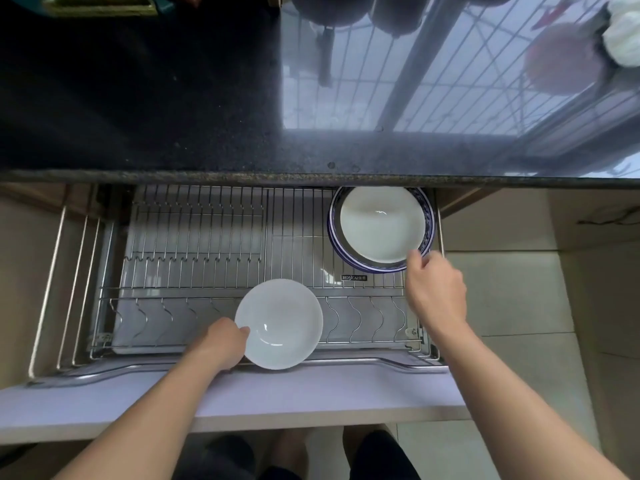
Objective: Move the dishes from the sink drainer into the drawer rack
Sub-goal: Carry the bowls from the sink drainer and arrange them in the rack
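The steel wire drawer rack [194,237] is pulled out below the dark countertop. My left hand [225,344] grips the left rim of a white bowl [280,323] held over the rack's front row of curved dividers. At the rack's back right, another white bowl [381,223] sits inside a blue-rimmed plate [334,244]. My right hand [434,289] pinches the near right edge of that white bowl, fingers curled at its rim. The sink drainer is out of view.
The black speckled countertop [138,98] overhangs the rack's back edge. The white drawer front [242,400] runs across below the rack. The glossy counter at the right [450,81] reflects a window grille. Tiled floor [502,289] lies to the right.
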